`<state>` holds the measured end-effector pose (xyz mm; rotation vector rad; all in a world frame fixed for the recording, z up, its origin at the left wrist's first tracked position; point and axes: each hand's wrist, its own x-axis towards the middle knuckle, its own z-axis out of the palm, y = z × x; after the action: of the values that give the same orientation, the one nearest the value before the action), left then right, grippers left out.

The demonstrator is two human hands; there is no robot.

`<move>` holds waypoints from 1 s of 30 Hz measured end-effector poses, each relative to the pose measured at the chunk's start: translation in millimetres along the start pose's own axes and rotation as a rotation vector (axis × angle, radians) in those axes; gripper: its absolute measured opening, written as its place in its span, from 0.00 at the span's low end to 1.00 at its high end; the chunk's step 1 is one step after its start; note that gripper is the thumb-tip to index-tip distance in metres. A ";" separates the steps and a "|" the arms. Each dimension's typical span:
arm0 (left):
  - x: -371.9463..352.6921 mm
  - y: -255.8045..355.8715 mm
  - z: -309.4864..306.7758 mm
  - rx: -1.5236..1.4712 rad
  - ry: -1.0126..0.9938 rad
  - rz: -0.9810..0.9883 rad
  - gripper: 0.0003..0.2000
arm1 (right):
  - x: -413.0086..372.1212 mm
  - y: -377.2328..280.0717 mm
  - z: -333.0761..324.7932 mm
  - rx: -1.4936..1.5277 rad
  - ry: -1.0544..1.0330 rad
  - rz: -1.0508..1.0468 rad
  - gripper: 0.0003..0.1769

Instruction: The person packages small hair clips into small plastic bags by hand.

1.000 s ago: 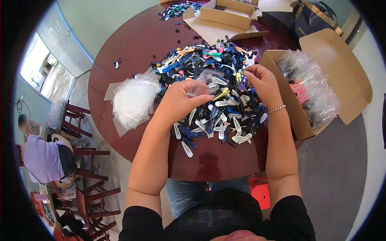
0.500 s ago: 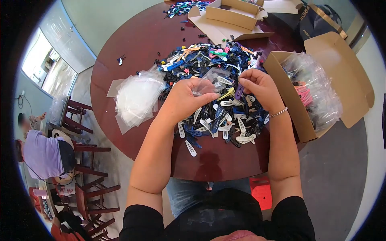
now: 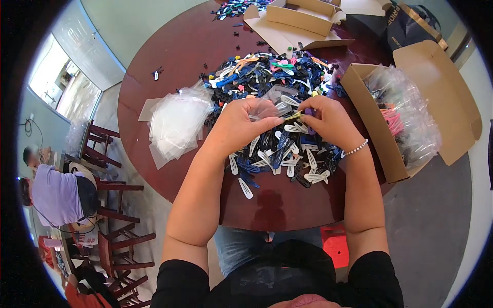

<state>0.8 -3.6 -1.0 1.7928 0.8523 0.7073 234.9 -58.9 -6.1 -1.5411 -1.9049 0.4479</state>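
A heap of snap hair clips [image 3: 281,146], mostly black, navy and white, lies under both hands. My left hand [image 3: 245,119] is closed on a clear plastic bag [image 3: 264,109], and its thumb tip is at one end of a yellow hair clip [image 3: 292,117]. My right hand [image 3: 331,120] is closed with a purple hair clip [image 3: 308,112] in its fingers, and its fingertips meet the yellow clip's other end. The two hands are close together over the heap. Left of the heap lies a fanned stack of clear bags [image 3: 177,120].
An open cardboard box [image 3: 377,133] of filled bags stands at the right edge of the round table [image 3: 164,66]. Another open box [image 3: 298,18] and a dark paper bag [image 3: 411,25] are at the back. Wooden stools [image 3: 120,213] and a seated person [image 3: 61,197] are at left.
My right hand has moved left to my left hand, and its fingertips have come to the yellow clip. The purple clip now shows less, partly behind the fingers.
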 end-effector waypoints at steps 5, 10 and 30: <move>0.2 0.3 0.1 -0.015 -0.001 -0.019 0.15 | 0.6 -6.3 -13.7 0.285 -0.082 0.185 0.06; 0.4 0.0 -0.4 -0.037 0.012 -0.032 0.14 | -3.7 -16.8 -26.1 0.577 -0.008 0.226 0.07; -4.7 6.9 2.3 -0.187 -0.303 0.005 0.18 | -16.9 -57.9 -16.7 0.773 0.211 -0.078 0.15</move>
<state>1.5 -10.4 4.2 1.6791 0.5598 0.4844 204.9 -91.9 37.7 -0.9500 -1.3756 0.8293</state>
